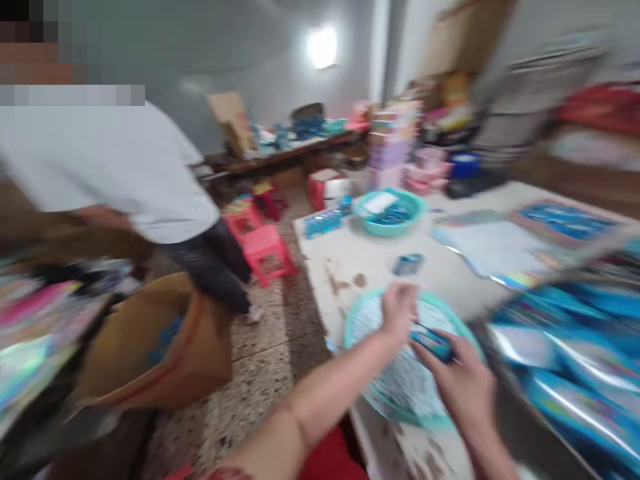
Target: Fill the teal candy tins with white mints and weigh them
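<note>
My right hand (465, 377) is wrapped round a blue object with a dark end (433, 343), over the right side of a turquoise basin (353, 317). Small whitish pieces (410, 383) fill the basin. My left hand (399, 308) hangs over the basin's upper part, its fingers bunched beside the blue object's tip; blur hides whatever they hold. Just past the basin lies a small blue packet (409, 264) on the white table (345, 267).
Another turquoise basin (390, 212) with blue items stands farther back. Shiny blue packages (585, 393) are piled at the right. On the left are a large cardboard box (150, 347), a person in a white shirt (110, 160) and pink stools (270, 253).
</note>
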A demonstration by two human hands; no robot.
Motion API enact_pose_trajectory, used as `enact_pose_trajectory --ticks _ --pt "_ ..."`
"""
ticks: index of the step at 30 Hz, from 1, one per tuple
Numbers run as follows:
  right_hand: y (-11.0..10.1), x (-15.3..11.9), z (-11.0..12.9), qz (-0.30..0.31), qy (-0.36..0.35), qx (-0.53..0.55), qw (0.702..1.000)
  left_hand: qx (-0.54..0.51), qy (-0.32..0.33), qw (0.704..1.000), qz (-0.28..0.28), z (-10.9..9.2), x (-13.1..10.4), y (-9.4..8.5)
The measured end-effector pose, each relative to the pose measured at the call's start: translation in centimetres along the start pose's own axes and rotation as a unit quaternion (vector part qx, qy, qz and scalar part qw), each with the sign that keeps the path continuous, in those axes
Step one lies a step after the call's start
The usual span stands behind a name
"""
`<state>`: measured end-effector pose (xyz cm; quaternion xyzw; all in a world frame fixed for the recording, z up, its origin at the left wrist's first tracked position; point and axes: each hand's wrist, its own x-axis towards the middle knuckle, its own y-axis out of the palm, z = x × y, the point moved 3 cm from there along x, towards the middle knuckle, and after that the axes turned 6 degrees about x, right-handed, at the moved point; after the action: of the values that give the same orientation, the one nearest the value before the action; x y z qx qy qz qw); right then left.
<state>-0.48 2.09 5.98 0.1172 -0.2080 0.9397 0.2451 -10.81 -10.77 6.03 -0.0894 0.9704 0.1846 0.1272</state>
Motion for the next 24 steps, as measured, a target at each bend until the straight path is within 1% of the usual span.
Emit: enact_pose_trajectory --ticks 1,2,3,4,6,9,11,14,16,18,21,22,24 --pt "-0.4 0.0 -0.1 0.005 0.003 -0.008 1.0 0.005 -0.006 0.999 0.037 1.1 -0.8 2.0" --pt "-0.5 0.0 -0.2 0.002 0.005 -0.012 1.0 0.012 0.003 0.998 0.068 1.7 -1.5 3.4" --pt "-0.4 0.2 -0.3 0.0 0.009 -0.014 1.0 0.019 0.022 0.995 0.092 1.9 -1.8 4.3" --pt "-0.2 0.3 -0.3 -0.004 0.012 -0.012 1.0 0.025 0.047 0.993 0.107 1.8 -1.9 4.7" --pt "0.2 0.4 -0.2 -0.005 0.02 -0.009 1.0 0.04 0.055 0.989 0.134 1.5 -1.8 4.8" --pt "0.2 0.0 -0.1 0.001 0.035 -0.009 0.999 0.066 0.042 0.987 0.137 1.2 -1.7 4.4" --pt "0.0 -0.1 -0.1 0.002 0.036 -0.007 0.999 0.079 0.042 0.986 0.142 1.4 -2.0 4.5" --pt "-0.5 0.0 -0.1 0.005 0.026 -0.024 0.999 0.11 0.064 0.98 0.155 1.9 -2.3 5.0" --pt "-0.7 0.1 -0.3 0.015 0.031 -0.042 0.999 0.141 0.08 0.971 0.177 2.2 -2.4 5.6" --pt "-1.1 0.1 -0.6 0.02 0.049 -0.039 0.998 0.141 0.063 0.969 0.192 2.5 -2.3 6.0" --pt "-1.6 -0.1 -1.1 0.004 0.075 0.009 0.997 0.08 0.005 0.98 0.181 2.8 -2.4 6.3" --pt "-1.7 -0.3 -1.2 -0.002 0.078 0.023 0.997 0.068 -0.001 0.982 0.178 2.8 -2.6 6.4" --pt "-1.7 -0.5 -1.3 0.0 0.084 0.033 0.996 0.082 0.006 0.978 0.19 3.0 -3.0 6.8"
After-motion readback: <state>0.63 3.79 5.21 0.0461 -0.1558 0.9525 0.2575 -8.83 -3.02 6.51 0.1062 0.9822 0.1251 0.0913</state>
